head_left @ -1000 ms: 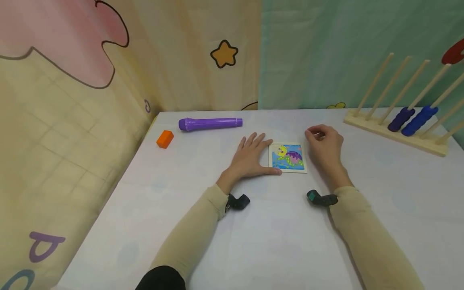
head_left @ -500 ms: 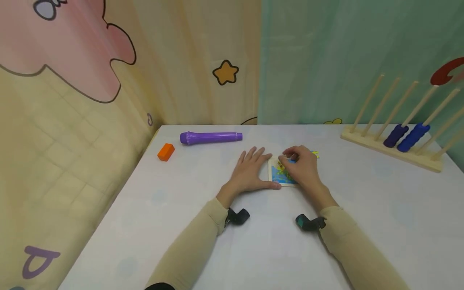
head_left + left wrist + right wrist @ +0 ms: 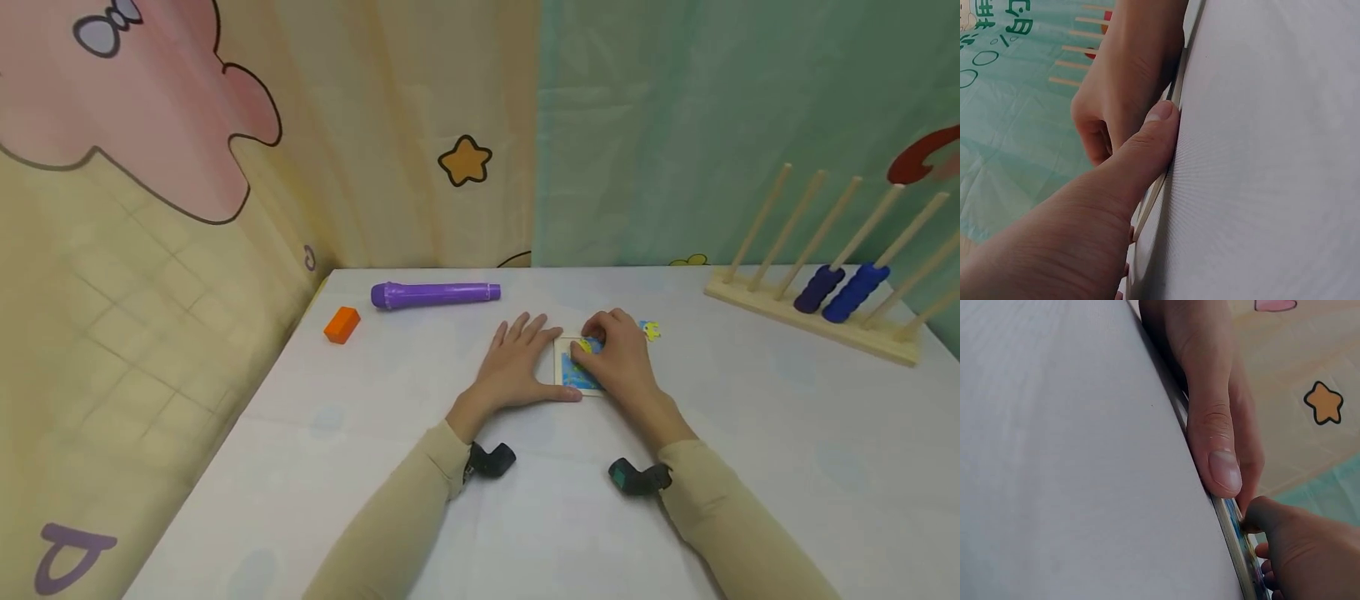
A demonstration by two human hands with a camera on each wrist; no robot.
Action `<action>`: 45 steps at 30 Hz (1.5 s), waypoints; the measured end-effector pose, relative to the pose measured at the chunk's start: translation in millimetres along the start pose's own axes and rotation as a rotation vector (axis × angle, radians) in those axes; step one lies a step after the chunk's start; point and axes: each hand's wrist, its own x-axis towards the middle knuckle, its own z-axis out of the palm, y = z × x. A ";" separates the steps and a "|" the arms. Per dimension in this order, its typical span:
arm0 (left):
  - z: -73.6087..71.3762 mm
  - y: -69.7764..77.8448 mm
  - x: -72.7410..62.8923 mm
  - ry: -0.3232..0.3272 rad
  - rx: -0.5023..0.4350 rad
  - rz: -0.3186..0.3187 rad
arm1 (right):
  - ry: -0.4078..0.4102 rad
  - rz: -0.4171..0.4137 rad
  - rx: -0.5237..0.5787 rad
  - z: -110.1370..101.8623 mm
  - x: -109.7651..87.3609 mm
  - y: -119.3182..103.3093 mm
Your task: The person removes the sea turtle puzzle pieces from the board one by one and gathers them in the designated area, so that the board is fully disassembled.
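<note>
From where I stand, the small picture board (image 3: 572,373) lies on the white desk (image 3: 555,525), a little inward from the middle of its far edge, and the left hand (image 3: 512,367) rests with spread fingers and thumb against its left side. The right hand (image 3: 622,358) bends its thumb and fingers onto the picture, but whether they pinch a piece I cannot tell. Just beyond this hand lies a yellow-and-blue piece (image 3: 651,331), while a purple microphone (image 3: 435,294) is near the far edge.

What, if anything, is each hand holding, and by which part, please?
The left hand braces the picture puzzle near its left corners without curling round it. Whether the right hand, over it, pinches anything cannot be told.
</note>
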 end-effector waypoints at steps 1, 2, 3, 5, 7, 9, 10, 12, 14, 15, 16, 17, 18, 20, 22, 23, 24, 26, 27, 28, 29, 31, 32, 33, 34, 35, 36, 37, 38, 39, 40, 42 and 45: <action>-0.3 -0.9 0.3 0.003 -0.001 0.000 | 0.006 -0.009 -0.007 0.4 0.9 -0.5; -0.7 -1.9 0.3 0.006 0.001 -0.003 | 0.010 -0.019 -0.012 1.1 1.8 -1.3; -0.9 -3.0 0.3 0.007 0.005 -0.007 | 0.013 -0.025 -0.015 1.7 2.5 -2.1; -1.4 -5.0 -0.2 0.008 0.003 -0.014 | 0.020 -0.041 -0.018 2.8 3.5 -3.6; -1.6 -6.4 -0.7 0.008 -0.002 -0.018 | 0.029 -0.046 -0.012 3.6 3.9 -4.5; -1.5 -6.6 -0.7 0.006 -0.012 -0.016 | 0.036 -0.041 -0.008 3.8 3.5 -4.2; -1.4 -6.3 -0.6 0.006 -0.021 -0.012 | 0.041 -0.039 -0.005 3.6 3.2 -3.6; -0.9 -4.9 -0.1 0.004 -0.032 -0.005 | 0.048 -0.030 0.003 2.9 2.4 -1.7; -0.4 -3.0 1.1 0.006 -0.039 0.003 | 0.050 -0.024 0.012 1.6 1.7 1.2; 0.3 -2.0 2.0 0.008 -0.042 0.009 | 0.053 -0.023 0.014 0.7 1.4 2.7; 1.0 -1.6 2.0 0.008 -0.042 0.010 | 0.054 -0.024 0.017 0.8 1.2 3.8; 1.7 -1.3 2.0 0.008 -0.038 0.009 | 0.052 -0.025 0.019 0.7 1.0 4.8; 2.3 -0.9 2.0 0.009 -0.036 0.008 | 0.048 -0.027 0.023 0.5 0.8 5.7; 3.8 -0.2 2.2 0.008 -0.027 0.004 | 0.043 -0.026 0.025 0.6 0.8 8.1; 4.0 1.1 2.2 0.004 -0.025 -0.001 | 0.040 -0.019 0.033 -0.2 1.2 9.7; 3.8 1.7 2.3 0.002 -0.024 -0.002 | 0.037 -0.014 0.036 -0.7 1.2 10.1; 3.4 2.2 2.4 -0.001 -0.025 -0.003 | 0.035 -0.008 0.038 -1.1 1.4 10.6; 1.6 3.0 2.8 -0.007 -0.023 -0.002 | 0.024 0.004 0.048 -2.0 2.1 10.4; 0.3 3.0 2.9 -0.011 -0.018 -0.003 | 0.015 0.010 0.057 -2.3 2.8 10.2; -1.1 2.6 2.9 -0.014 -0.012 -0.006 | 0.004 0.014 0.068 -2.2 3.6 10.0; -2.6 1.9 3.1 -0.014 -0.002 -0.009 | -0.005 0.019 0.080 -1.9 4.7 9.4; -5.5 0.9 4.3 -0.008 0.013 -0.010 | -0.013 0.030 0.121 -2.6 7.7 8.8; -6.3 0.5 5.5 -0.003 0.018 -0.008 | -0.013 0.039 0.139 -3.7 9.2 8.8; -7.1 0.1 6.5 -0.003 0.017 -0.006 | -0.010 0.046 0.158 -4.8 10.5 8.8; -7.7 -0.3 7.2 -0.002 0.012 -0.004 | -0.008 0.053 0.175 -5.8 11.5 8.6; -7.9 -0.7 7.8 -0.001 0.008 -0.003 | -0.007 0.058 0.190 -6.7 12.2 8.5; -8.0 -1.0 8.0 -0.002 0.000 -0.002 | -0.008 0.063 0.208 -7.6 12.6 8.6; -7.9 -1.2 7.8 -0.005 -0.008 -0.003 | -0.009 0.065 0.219 -8.2 12.6 8.8; -7.6 -1.5 7.6 -0.008 -0.013 -0.005 | -0.011 0.069 0.228 -8.7 12.4 9.0; -7.3 -1.7 7.1 -0.010 -0.020 -0.008 | -0.009 0.071 0.241 -9.0 11.9 9.4; -6.8 -1.9 6.6 -0.012 -0.023 -0.010 | -0.004 0.072 0.250 -9.2 11.4 9.8; -5.3 -2.3 5.7 -0.014 -0.026 -0.013 | 0.013 0.082 0.266 -9.4 10.2 11.3; -2.9 -2.4 4.8 -0.016 -0.028 -0.011 | 0.050 0.112 0.275 -10.6 8.4 14.3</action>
